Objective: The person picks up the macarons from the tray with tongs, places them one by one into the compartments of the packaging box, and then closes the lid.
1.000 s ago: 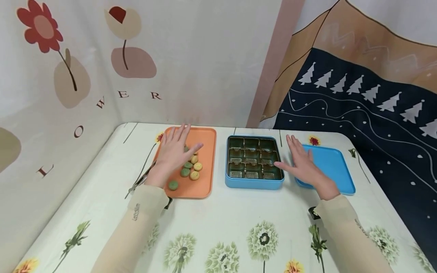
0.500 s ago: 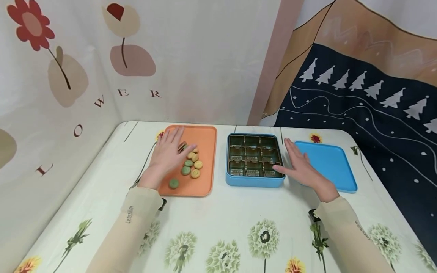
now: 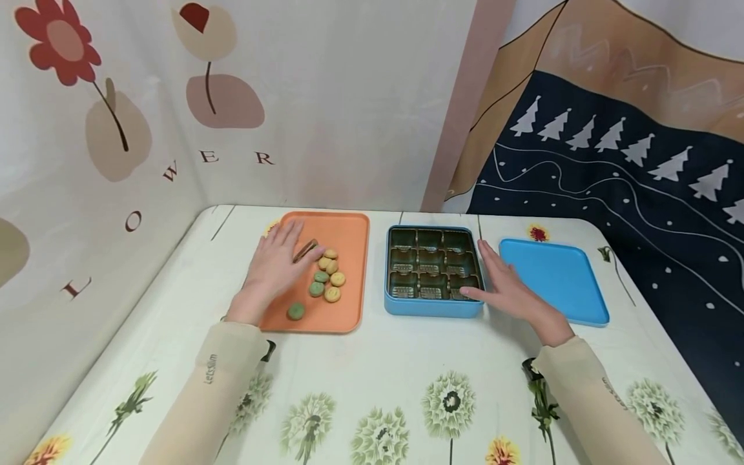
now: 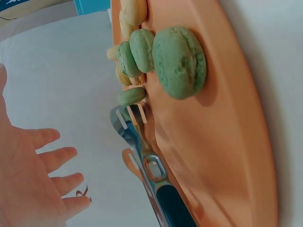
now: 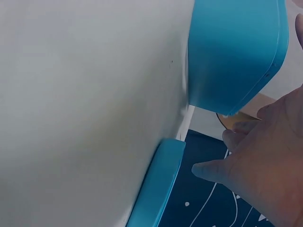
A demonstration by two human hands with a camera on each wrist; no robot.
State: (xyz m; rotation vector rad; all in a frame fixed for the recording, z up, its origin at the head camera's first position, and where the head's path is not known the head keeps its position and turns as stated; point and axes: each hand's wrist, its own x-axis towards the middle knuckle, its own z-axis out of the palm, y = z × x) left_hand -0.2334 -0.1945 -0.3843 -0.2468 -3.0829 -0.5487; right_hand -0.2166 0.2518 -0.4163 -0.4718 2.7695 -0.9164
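My left hand (image 3: 270, 268) hovers with spread fingers over the left side of an orange tray (image 3: 351, 232), partly covering it. Metal tongs (image 4: 156, 168) with a dark grip lie on that tray, beneath the hand in the head view. Green macarons (image 4: 179, 62) and yellow macarons (image 3: 332, 294) are grouped mid-tray, one green macaron apart near the front. To the right stands a blue tin (image 3: 433, 307) with a dark insert (image 3: 430, 261) of several square compartments. My right hand (image 3: 514, 290) is beside its right wall, fingers extended, thumb overlapping the front right corner in the head view.
A flat blue lid (image 3: 558, 278) lies right of the tin, just past my right hand. The table has a white flower-print cloth (image 3: 372, 368). Printed curtains (image 3: 343, 110) hang behind the table and along its left side.
My left hand has moved left and slightly down, uncovering the tongs' tip and more macarons. My right hand has shifted slightly left toward the tin, showing more of the lid.
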